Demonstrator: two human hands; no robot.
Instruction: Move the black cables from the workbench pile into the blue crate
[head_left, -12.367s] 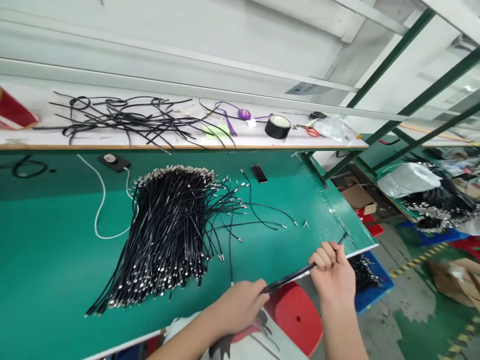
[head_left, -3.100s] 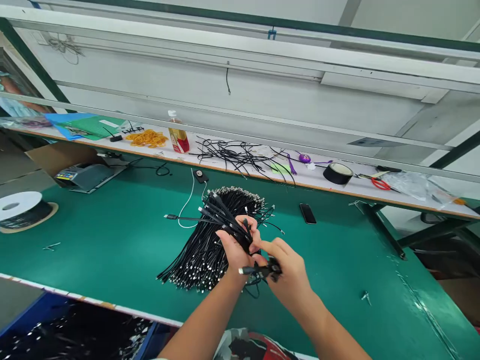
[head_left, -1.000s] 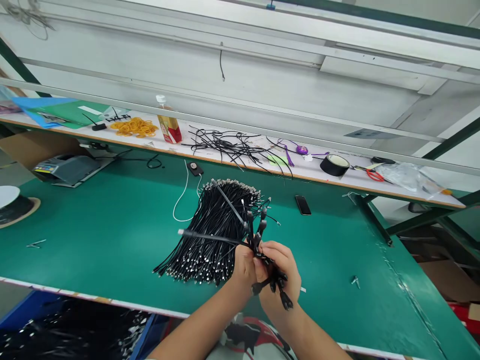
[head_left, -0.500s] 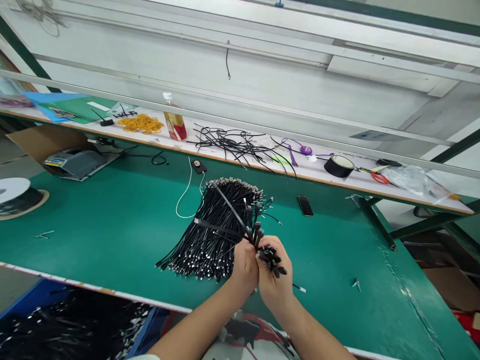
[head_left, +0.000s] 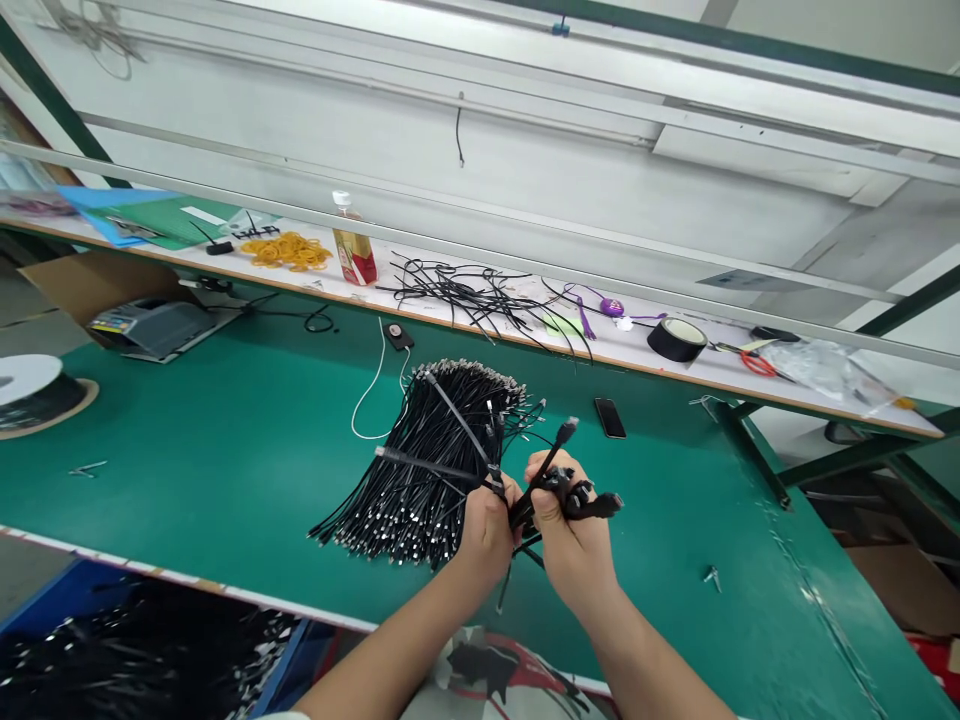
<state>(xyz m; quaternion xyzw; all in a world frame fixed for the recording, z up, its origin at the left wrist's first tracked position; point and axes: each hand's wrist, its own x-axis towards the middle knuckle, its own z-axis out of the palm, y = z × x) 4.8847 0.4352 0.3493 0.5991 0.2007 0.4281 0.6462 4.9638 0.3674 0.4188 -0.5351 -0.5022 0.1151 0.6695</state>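
My left hand (head_left: 486,525) is closed round black cables, with a few strands sticking out to the upper left over the pile. Close on its right, my right hand (head_left: 579,545) grips a bunch of short black cables (head_left: 562,482), whose connector ends fan out between thumb and fingers. The bunch runs across from one hand to the other. Just beyond and left of my hands, a broad pile of black cables (head_left: 431,450) with metal-tipped ends lies on the green table (head_left: 247,450). How many strands each hand holds is hidden.
A phone (head_left: 610,418) lies behind my right hand. On the back shelf are a bottle (head_left: 354,250), yellow rubber bands (head_left: 289,251), loose black strands (head_left: 472,290), black tape (head_left: 676,340) and scissors (head_left: 757,364). A blue bin (head_left: 281,668) of cables stands lower left; a spool (head_left: 34,395) sits left.
My right hand has moved right and slightly away from the left, and the connector ends in it now point up and to the right. My left hand has stayed almost in place.
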